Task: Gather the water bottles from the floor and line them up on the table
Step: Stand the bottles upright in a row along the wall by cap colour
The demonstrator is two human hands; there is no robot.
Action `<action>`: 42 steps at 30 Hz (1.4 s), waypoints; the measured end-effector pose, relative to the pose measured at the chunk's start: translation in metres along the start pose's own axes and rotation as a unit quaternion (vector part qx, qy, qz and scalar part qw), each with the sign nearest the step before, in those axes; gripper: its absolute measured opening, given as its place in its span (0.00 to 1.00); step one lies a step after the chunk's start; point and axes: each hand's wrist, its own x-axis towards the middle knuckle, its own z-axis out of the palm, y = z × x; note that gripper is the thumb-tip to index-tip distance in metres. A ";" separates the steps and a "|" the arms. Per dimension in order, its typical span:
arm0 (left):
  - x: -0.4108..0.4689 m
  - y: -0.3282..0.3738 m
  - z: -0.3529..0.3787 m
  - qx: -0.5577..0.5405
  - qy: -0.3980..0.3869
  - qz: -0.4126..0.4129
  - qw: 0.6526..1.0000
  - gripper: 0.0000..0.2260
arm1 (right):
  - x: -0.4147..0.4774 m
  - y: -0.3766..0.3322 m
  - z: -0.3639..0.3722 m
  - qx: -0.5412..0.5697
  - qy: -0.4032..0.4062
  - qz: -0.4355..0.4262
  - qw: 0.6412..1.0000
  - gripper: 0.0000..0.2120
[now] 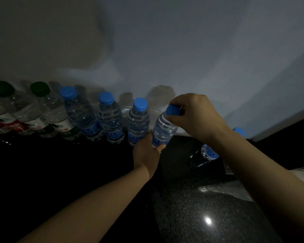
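Two-handed grip: the right hand (195,116) pinches the blue cap (173,110) of a tilted water bottle (163,130), and the left hand (146,153) wraps its base. Step in hand, as judged: adding it at the 3 o'clock end of the row on the dark table (191,199), beside three blue-capped bottles (111,120); green-capped bottles (54,111) lie toward 9 o'clock. Next: stand upright, release. All look capped, holding clear water. Another bottle (209,152) shows at 3 o'clock.

Dim room: dark speckled table (191,199), white wall (165,50)
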 end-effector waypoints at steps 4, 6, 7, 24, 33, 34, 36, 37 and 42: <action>-0.002 -0.001 0.001 0.017 0.015 -0.005 1.000 0.13 | 0.000 -0.001 0.002 0.009 0.010 0.002 1.000 0.14; -0.004 0.001 0.002 0.010 0.016 -0.015 1.000 0.13 | 0.000 -0.002 0.003 0.005 0.013 0.003 1.000 0.15; -0.004 0.001 0.002 0.007 0.016 -0.017 1.000 0.13 | 0.000 -0.002 0.003 0.003 0.013 0.004 1.000 0.15; -0.009 0.011 -0.006 0.096 0.023 -0.042 0.994 0.12 | -0.004 -0.007 0.006 0.005 0.029 0.034 0.999 0.18; -0.026 0.011 -0.020 0.047 -0.043 -0.047 0.997 0.09 | -0.032 0.002 -0.011 -0.023 -0.019 0.069 0.997 0.22; -0.028 0.011 -0.021 0.052 -0.051 -0.028 0.997 0.12 | -0.038 0.005 -0.015 -0.030 -0.026 0.072 0.997 0.21; -0.032 0.012 -0.025 0.043 -0.067 -0.006 0.997 0.13 | -0.050 0.011 -0.023 -0.044 -0.030 0.080 0.995 0.19; -0.035 0.014 -0.026 0.062 -0.075 0.005 0.995 0.12 | -0.057 0.014 -0.028 -0.051 -0.028 0.084 0.995 0.18; -0.045 0.027 -0.022 0.093 -0.115 0.054 0.988 0.20 | -0.089 0.032 -0.049 -0.058 -0.017 0.113 0.992 0.16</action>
